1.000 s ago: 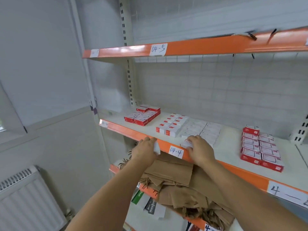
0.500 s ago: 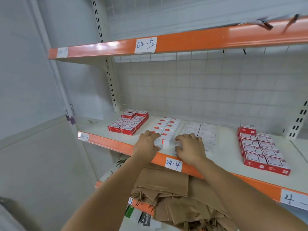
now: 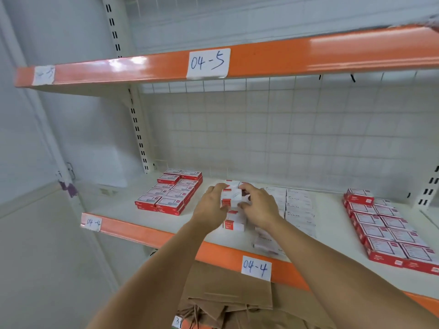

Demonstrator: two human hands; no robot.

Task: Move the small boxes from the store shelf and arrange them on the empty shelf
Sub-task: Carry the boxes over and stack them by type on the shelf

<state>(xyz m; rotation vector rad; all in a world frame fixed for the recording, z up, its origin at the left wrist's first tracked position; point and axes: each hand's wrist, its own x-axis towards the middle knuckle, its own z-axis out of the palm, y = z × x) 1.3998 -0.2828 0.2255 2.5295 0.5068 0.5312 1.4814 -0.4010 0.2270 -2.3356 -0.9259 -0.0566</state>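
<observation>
Both hands have moved in from the orange front lip of the shelf to its middle, and they now lift a small white box (image 3: pixel 231 195) clear of the column below it. Half a second ago they were only reaching the front boxes; a second ago they were at the lip itself. Left hand (image 3: pixel 212 205) grips the box's left side with fingers curled over its top, and right hand (image 3: pixel 259 205) pinches its right side, thumb low and fingers high.

Under the held box, the white-and-red column (image 3: pixel 234 222) runs front to back on the shelf marked 04-4 (image 3: pixel 256 267). Just right of it lie two rows of flat white boxes (image 3: pixel 298 205), some hidden behind the right forearm. To the left, well apart from the hands, a block of red boxes (image 3: pixel 172 192) sits stacked two deep in two rows. A second red block (image 3: pixel 389 231) fills the right end of the same shelf.

Above, the shelf marked 04-5 (image 3: pixel 208 62) shows only its orange edge and underside; I cannot tell what is on it. Below the 04-4 lip, folded brown paper bags (image 3: pixel 228 302) lie heaped on the next shelf down.
</observation>
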